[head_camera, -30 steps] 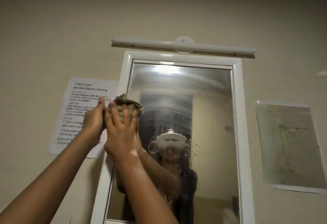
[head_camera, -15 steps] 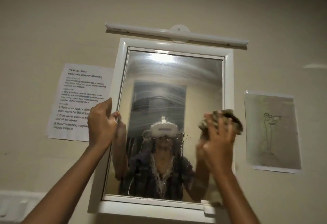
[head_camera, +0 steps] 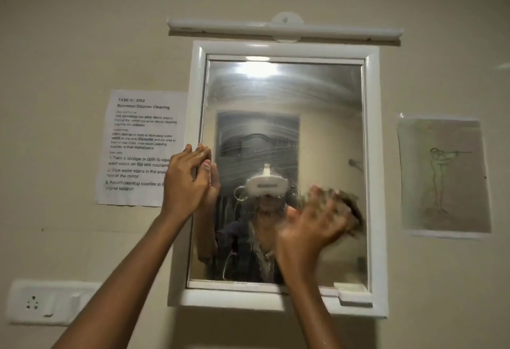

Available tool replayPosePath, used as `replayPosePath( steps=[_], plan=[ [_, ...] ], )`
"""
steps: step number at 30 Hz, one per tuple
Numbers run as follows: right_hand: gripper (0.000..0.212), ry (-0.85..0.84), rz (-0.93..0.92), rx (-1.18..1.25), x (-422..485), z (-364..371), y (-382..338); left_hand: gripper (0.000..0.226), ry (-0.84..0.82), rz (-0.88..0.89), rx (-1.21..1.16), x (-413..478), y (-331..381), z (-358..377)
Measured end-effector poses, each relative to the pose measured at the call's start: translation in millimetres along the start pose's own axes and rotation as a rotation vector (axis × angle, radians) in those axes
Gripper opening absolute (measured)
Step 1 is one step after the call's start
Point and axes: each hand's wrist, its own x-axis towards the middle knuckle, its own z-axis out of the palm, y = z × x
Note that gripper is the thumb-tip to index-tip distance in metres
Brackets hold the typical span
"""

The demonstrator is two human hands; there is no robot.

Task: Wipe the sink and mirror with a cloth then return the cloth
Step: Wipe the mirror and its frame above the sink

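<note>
A white-framed mirror [head_camera: 371, 155] hangs on the beige wall, its glass streaked with wipe marks and water drops near the middle. My right hand [head_camera: 311, 227], blurred, presses a bunched brown-green cloth [head_camera: 349, 206] against the lower right of the glass. My left hand [head_camera: 187, 180] grips the mirror's left frame edge at mid height, fingers curled around it. The sink is out of view.
A printed task sheet [head_camera: 138, 147] is taped left of the mirror and a sketch on paper [head_camera: 444, 177] right of it. A white tube light [head_camera: 284, 28] sits above the frame. A switch and socket plate [head_camera: 41, 301] is at the lower left.
My right hand carried the cloth from the mirror's left edge across to the right side, then slightly down. My left hand stayed on the left frame. The view tilted down.
</note>
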Motion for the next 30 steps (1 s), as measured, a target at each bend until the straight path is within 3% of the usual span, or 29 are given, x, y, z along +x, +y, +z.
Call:
replayPosePath(
  steps=[5,8,12,14,17,23,30],
  plan=[
    [0.06,-0.261,-0.555,-0.009,-30.6,17.4,-81.7,0.034,-0.002,-0.045,-0.018,0.6,6.7,-6.2],
    [0.046,-0.446,-0.92,-0.191,-72.5,32.1,-91.8,0.038,-0.007,-0.083,-0.022,1.1,11.0,-9.9],
    [0.043,-0.379,-1.04,-0.245,-88.7,31.0,-54.2,0.037,-0.04,-0.082,-0.002,3.3,10.0,-9.9],
    [0.052,-0.368,-0.988,-0.282,-85.6,22.8,-26.5,0.037,-0.061,-0.056,-0.004,0.0,7.7,-7.1],
    [0.067,-0.374,-0.736,-0.244,-72.4,6.6,21.4,0.041,-0.081,-0.032,-0.014,-10.6,4.7,-2.1],
    [0.052,-0.205,0.078,-0.148,-40.7,-47.9,117.6,0.044,-0.096,-0.019,-0.023,-22.7,-4.2,3.3],
    [0.056,-0.2,-0.044,-0.188,-80.7,-17.7,48.2,0.047,-0.204,-0.014,0.01,-28.0,1.8,1.7]
  ],
)
